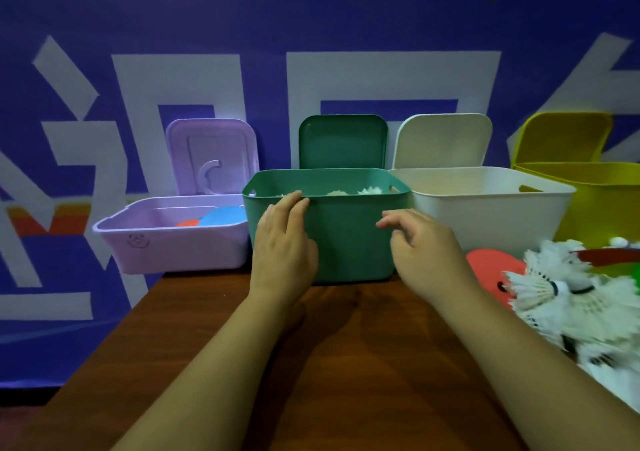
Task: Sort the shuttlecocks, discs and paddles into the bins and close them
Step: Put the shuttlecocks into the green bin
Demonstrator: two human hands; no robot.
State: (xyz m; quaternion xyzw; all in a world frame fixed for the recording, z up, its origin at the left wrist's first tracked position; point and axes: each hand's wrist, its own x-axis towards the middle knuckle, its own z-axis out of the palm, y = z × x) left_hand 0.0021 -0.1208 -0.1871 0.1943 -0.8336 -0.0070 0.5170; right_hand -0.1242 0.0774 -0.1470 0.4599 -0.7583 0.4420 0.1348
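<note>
The left hand (282, 242) rests on the front of the green bin (349, 239), its fingers touching the rim. The right hand (424, 242) hovers beside it, loosely curled. From the green bin, a purple bin (173, 249) sits at nine o'clock, a white bin (485, 222) at three and shuttlecocks (571, 298) at four.

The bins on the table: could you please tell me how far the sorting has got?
Done: some shuttlecocks lie in the green bin, a blue disc in the purple bin. In hand: left hand touches the green rim. Left: the shuttlecock pile, all lids open.

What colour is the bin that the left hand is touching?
Teal green; the bin, left hand on its rim, shows best in the head view.
</note>
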